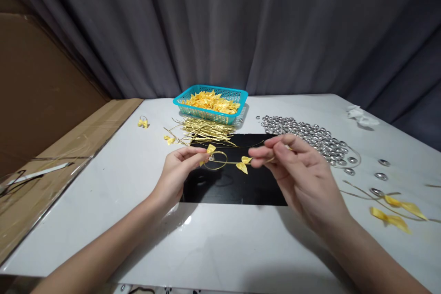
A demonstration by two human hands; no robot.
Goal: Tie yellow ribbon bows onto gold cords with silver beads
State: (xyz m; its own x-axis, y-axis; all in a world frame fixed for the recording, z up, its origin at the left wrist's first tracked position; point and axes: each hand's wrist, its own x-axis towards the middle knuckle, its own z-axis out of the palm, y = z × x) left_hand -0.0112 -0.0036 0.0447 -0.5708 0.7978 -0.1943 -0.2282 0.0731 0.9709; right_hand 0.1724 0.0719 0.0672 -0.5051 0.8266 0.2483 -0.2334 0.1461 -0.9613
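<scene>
Grey curtain (220, 23) in folds across the whole upper frame. Brown cardboard (44, 101) along the left edge, leaning away from the tabletop. White glossy tabletop (220, 248) over the lower frame, from the centre down to the bottom edge. Black mat (234, 188) flat at the centre of the frame, partly hidden behind both hands.

Right hand (299, 170) right of centre, held above the mat, thumb and fingertips pinched shut on one end of a gold wire (215, 161). Left hand (175, 172) left of centre, also raised, fingertips pinched on a yellow bow (211, 149) sitting where the wire curls into a loop. Wire stretched between the two hands, just above the mat, with a second bow (243, 164) threaded on it close to the right fingertips.

Teal basket (182, 101) at upper centre, heaped with yellow bows (212, 101). Pile of silver beads (310, 135) right of the basket, spreading toward the right, a few loose ones farther out. Bundle of gold wires (206, 129) just in front of the basket, touching the mat's far edge. Yellow ribbon pieces (396, 213) at lower right, near more wire. White scrap (360, 115) at upper right. Loose bow (168, 139) beside the bundle, and a small bow on a ring (143, 122) farther left, well apart from the hands.
</scene>
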